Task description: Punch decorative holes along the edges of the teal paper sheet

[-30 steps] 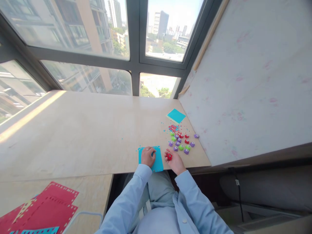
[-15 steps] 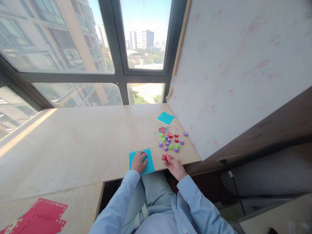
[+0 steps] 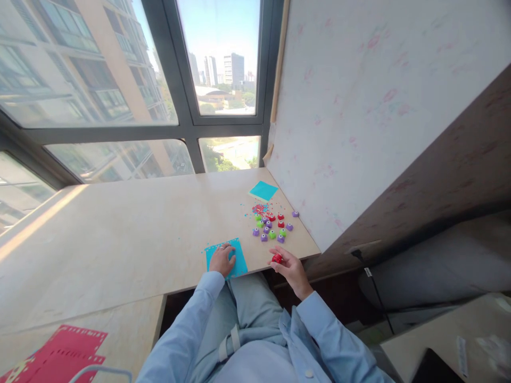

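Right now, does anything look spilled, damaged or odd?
Tiny red and blue paper bits lie scattered, like a spill, mostly behind the small purple, green and red pieces. The tan strip by the window looks ragged below.

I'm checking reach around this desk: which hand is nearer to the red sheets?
Left. The left hand rests on a blue sheet, ahead and to the right of the red sheets; the right hand, holding a small red object, is farther to their right.
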Tool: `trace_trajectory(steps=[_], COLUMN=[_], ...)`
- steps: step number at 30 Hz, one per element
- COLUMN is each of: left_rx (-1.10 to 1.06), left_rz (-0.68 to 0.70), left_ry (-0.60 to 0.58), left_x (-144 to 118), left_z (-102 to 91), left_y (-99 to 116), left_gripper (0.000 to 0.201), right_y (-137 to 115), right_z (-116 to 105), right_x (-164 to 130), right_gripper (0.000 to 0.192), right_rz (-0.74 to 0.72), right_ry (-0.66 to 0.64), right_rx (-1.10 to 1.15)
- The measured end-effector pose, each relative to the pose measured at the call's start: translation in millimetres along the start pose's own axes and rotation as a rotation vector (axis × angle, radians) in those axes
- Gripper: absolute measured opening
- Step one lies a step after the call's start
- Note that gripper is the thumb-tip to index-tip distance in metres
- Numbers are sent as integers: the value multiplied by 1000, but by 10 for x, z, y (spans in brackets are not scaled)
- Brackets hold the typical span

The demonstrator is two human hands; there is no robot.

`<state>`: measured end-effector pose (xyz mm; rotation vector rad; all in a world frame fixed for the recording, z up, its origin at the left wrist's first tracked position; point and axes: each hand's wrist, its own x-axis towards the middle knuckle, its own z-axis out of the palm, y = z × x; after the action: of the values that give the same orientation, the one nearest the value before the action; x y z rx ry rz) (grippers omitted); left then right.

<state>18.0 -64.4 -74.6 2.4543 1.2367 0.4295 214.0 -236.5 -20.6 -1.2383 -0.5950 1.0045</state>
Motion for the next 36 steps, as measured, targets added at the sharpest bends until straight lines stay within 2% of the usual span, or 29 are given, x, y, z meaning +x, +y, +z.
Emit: trace_trajectory(steps=[3, 5, 8, 9, 11, 14, 16, 17, 20, 22, 26, 30, 33, 36], left_rx=[-4, -58, -281, -399, -667, -972, -1150, -1215, -1292, -1283, -1255, -1209, -1161, -1093], left_rz=[-18, -3, 35, 18, -78, -220, -312, -374, -493, -520, -479, -405, -409, -424], left_ry=[-27, 22, 144, 149, 57, -148, -322, -361, -377, -364, -337, -297, -183, 24], left_x=[82, 131, 158, 153, 128, 88, 74, 72, 82, 94, 123, 154, 188, 239], left_z=[-57, -75, -55, -37, 4, 55, 75, 81, 94, 99, 90, 74, 98, 157], left_y=[51, 135, 392, 514, 788, 1170, 1337, 1387, 1436, 1428, 1420, 1398, 1318, 1186], left_gripper=[20, 17, 15, 16, 27, 47, 52, 54, 56, 54, 45, 44, 51, 45], right_y=[37, 52, 54, 52, 51, 58, 64, 66, 69, 75, 110, 149, 149, 112], right_z=[-75, -103, -115, -115, -115, -125, -139, -149, -183, -207, -238, -234, -236, -291], right_x=[39, 76, 133, 152, 189, 241, 273, 287, 328, 358, 428, 504, 568, 639], right_gripper=[54, 54, 54, 53, 51, 51, 51, 50, 48, 46, 47, 52, 56, 56], right_rz=[-60, -87, -113, -121, -139, -186, -229, -248, -310, -367, -441, -432, -392, -371], right_ry=[11, 21, 43, 50, 55, 14, -15, -25, -59, -98, -157, -216, -279, -247], right_rx=[-87, -155, -249, -286, -360, -457, -543, -593, -705, -736, -753, -750, -702, -640])
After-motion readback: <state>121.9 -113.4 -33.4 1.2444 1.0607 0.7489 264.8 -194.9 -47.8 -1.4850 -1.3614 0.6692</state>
